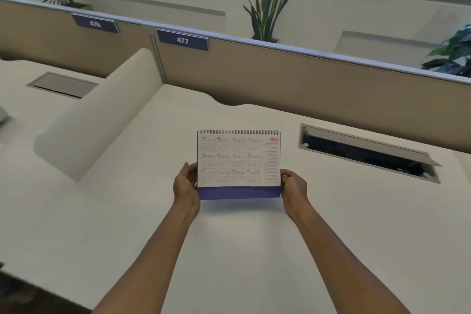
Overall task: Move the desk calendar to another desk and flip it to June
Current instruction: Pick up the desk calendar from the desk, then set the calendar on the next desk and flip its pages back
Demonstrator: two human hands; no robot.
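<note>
One desk calendar [238, 160], spiral-bound along the top, white year-overview page facing the camera, purple card base below. Position: upright at the middle of the white desk [254, 250], just left of the open cable hatch [367, 153]; whether the base touches the surface cannot be told. Handling, judged: light, stiff card stand, thin pages that could crease or tear at the wire; best taken by the lower side edges. Left hand [184, 185] and right hand [293, 185]: fingers curled closed on those edges, one each side. June not yet showing.
</note>
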